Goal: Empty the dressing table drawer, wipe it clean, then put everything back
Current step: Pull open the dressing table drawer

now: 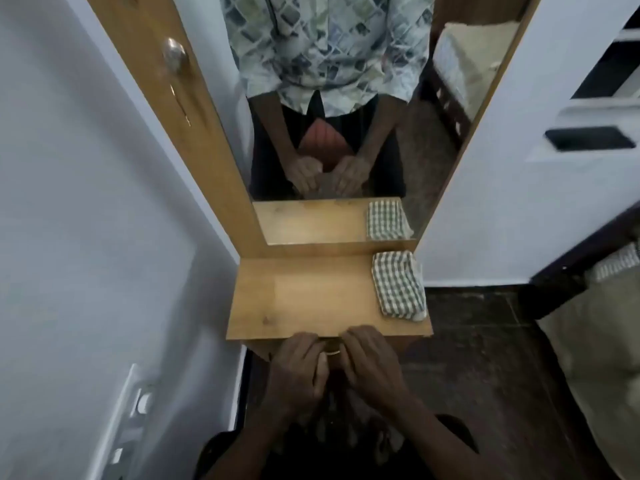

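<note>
A small wooden dressing table (311, 299) stands against a tall mirror (329, 133). Just below the top's front edge, my left hand (298, 368) and my right hand (370, 362) meet at the metal drawer handle (333, 352), fingers curled around it. The drawer front is almost wholly hidden behind both hands, and its contents cannot be seen. A folded green-and-white checked cloth (398, 285) lies on the right side of the tabletop.
A white wall (86, 237) with a switch plate (138, 407) closes in on the left. A door with a round knob (175, 55) stands beside the mirror. Dark floor (485, 358) and a bed edge (588, 341) lie to the right.
</note>
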`<move>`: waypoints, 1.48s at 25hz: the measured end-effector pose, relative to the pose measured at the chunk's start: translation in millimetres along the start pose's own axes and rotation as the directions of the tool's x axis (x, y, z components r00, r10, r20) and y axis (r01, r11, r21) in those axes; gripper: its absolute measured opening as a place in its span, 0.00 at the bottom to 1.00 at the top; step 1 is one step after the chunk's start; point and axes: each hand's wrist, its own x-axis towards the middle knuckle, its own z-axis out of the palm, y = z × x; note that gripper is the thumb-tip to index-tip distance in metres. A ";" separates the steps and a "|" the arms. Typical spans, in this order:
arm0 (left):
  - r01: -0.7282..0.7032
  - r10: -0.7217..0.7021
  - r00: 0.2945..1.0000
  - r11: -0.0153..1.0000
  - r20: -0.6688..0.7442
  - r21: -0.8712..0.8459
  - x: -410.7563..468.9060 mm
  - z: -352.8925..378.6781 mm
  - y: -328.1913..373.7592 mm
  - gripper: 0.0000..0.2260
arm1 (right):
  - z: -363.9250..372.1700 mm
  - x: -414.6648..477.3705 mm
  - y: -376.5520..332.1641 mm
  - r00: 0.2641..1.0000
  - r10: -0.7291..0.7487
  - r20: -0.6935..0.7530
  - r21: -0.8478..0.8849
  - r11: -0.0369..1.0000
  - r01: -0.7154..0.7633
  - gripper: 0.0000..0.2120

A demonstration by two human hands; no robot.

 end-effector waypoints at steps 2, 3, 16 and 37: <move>-0.009 0.007 0.998 0.999 0.055 0.044 -28.1 36.1 -14.6 0.14 | 28.2 -24.1 2.4 0.998 -0.068 0.012 -0.099 0.993 0.068 0.08; -0.001 -0.003 0.996 0.999 0.086 0.052 -41.7 55.8 -24.4 0.13 | 44.0 -36.8 6.7 0.995 -0.095 -0.016 -0.137 0.986 0.092 0.09; 0.296 -0.300 0.944 0.954 0.135 0.049 -56.2 69.8 2.8 0.13 | 69.7 -84.1 -24.3 0.957 0.158 0.242 -0.204 0.973 -0.109 0.16; 0.385 -0.468 0.640 0.882 0.610 0.273 -141.8 7.8 90.4 0.17 | 3.6 -172.4 -124.1 0.790 0.277 0.547 -0.278 0.950 -0.141 0.04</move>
